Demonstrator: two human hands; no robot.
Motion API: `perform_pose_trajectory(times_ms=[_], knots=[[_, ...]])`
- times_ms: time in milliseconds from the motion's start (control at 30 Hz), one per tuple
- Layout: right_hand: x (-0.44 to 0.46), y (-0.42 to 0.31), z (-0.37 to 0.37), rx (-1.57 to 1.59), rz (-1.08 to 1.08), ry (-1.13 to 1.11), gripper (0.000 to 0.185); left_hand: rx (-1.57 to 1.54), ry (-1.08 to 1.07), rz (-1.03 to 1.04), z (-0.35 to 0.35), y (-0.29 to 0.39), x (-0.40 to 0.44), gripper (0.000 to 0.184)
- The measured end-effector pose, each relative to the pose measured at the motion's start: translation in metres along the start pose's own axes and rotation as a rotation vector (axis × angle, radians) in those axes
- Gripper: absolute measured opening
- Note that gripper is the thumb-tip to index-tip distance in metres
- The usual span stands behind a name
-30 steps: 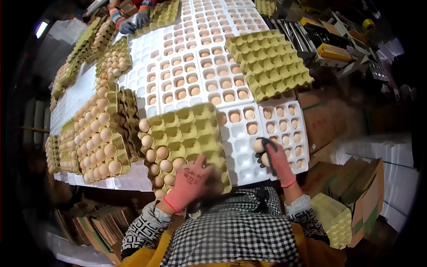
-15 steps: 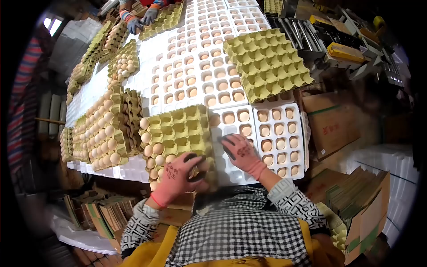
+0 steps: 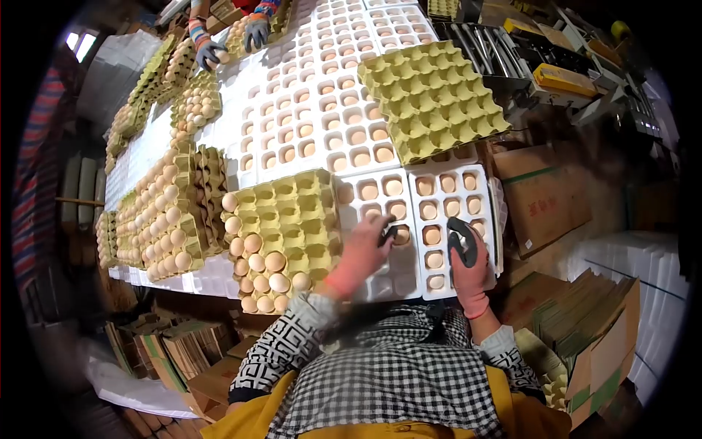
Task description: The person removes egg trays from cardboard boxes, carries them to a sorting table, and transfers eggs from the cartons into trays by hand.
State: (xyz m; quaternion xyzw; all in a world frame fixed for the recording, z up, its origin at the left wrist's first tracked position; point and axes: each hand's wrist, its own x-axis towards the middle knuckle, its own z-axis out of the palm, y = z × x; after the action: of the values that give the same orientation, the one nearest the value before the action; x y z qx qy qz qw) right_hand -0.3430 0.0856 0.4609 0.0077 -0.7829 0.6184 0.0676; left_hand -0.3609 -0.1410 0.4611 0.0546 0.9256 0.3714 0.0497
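Observation:
My left hand (image 3: 364, 252), in a pink glove with dark fingertips, is over the nearer white egg tray (image 3: 380, 287). Its fingers are bent down beside an egg (image 3: 401, 234) in a pocket; what they hold, if anything, is hidden. My right hand (image 3: 469, 267), gloved alike, is over the neighbouring white tray (image 3: 414, 219), thumb and fingers curled into a ring. I cannot make out whether an egg is in its grip. Left of my hands lies a yellow-green pulp egg carton (image 3: 289, 212), with eggs (image 3: 256, 262) in its near-left part and bare pockets elsewhere.
A bare pulp carton (image 3: 435, 102) lies across filled white trays. Egg-loaded cartons (image 3: 164, 212) stand tilted at left. A co-worker's gloved hands (image 3: 210, 55) handle eggs at the far side. Rollers (image 3: 486, 51) and cardboard boxes (image 3: 545, 197) are at right.
My left hand has moved right, from the eggs in the pulp carton to the white tray. My right hand has shifted right onto the neighbouring tray. The co-worker's hands have moved apart.

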Motion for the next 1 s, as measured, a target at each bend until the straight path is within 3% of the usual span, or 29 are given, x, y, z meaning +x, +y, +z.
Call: perform_pose_trajectory(times_ms=[67,100,200,333,433,467,500,533,600,667,733,800,833,867,933,967,1000], knots=[[-0.008,0.011,-0.01,0.03,0.044,0.053,0.038,0.103,0.007,0.236,0.016,0.004,-0.018,0.04],[-0.008,0.012,-0.015,-0.136,-0.044,0.036,0.037,0.247,-0.093,0.242,0.025,0.005,-0.024,0.041],[-0.02,0.009,-0.011,-0.183,0.008,0.019,0.034,0.43,-0.111,0.27,0.027,-0.003,-0.045,0.042],[-0.034,-0.016,0.016,-0.207,-0.071,-0.119,0.041,0.199,-0.002,0.36,-0.035,0.018,-0.079,0.043],[-0.044,-0.05,0.05,-0.288,-0.226,-0.574,0.068,0.262,0.103,0.234,-0.108,-0.002,-0.113,0.045],[-0.05,-0.073,0.065,-0.438,-0.302,-0.714,0.073,0.274,0.053,0.122,-0.132,-0.009,-0.122,0.051],[-0.055,-0.091,0.086,-0.631,-0.357,-0.867,0.071,0.373,0.003,0.135,-0.147,-0.023,-0.129,0.053],[-0.067,-0.093,0.108,-0.904,-0.53,-0.907,0.067,0.469,-0.042,0.148,-0.152,-0.038,-0.134,0.055],[-0.079,-0.075,0.149,-1.003,-0.605,-0.961,0.063,0.41,-0.082,0.221,-0.143,-0.067,-0.135,0.059],[-0.079,-0.079,0.15,-0.694,-0.44,-0.894,0.059,0.406,-0.116,0.345,-0.149,-0.078,-0.13,0.059],[-0.072,-0.104,0.129,-0.374,-0.183,-0.823,0.06,0.253,0.0,0.32,-0.169,-0.075,-0.133,0.051],[-0.064,-0.117,0.116,0.117,0.189,-0.786,0.068,-0.444,0.321,-0.038,-0.184,-0.087,-0.156,0.04],[-0.062,-0.132,0.116,0.054,0.116,-0.813,0.068,-1.037,0.321,-0.221,-0.201,-0.099,-0.164,0.038],[-0.066,-0.14,0.118,-0.005,0.05,-0.837,0.069,-1.002,0.33,-0.154,-0.216,-0.108,-0.164,0.042],[-0.087,-0.148,0.15,-0.591,-0.148,-0.916,0.07,-0.372,0.221,-0.12,-0.226,-0.132,-0.156,0.045],[-0.086,-0.154,0.176,-0.835,-0.076,-1.085,0.072,-0.026,0.199,-0.005,-0.225,-0.117,-0.148,0.043],[-0.098,-0.13,0.192,-0.993,-0.22,-1.104,0.068,0.137,0.112,-0.065,-0.222,-0.097,-0.139,0.038]])
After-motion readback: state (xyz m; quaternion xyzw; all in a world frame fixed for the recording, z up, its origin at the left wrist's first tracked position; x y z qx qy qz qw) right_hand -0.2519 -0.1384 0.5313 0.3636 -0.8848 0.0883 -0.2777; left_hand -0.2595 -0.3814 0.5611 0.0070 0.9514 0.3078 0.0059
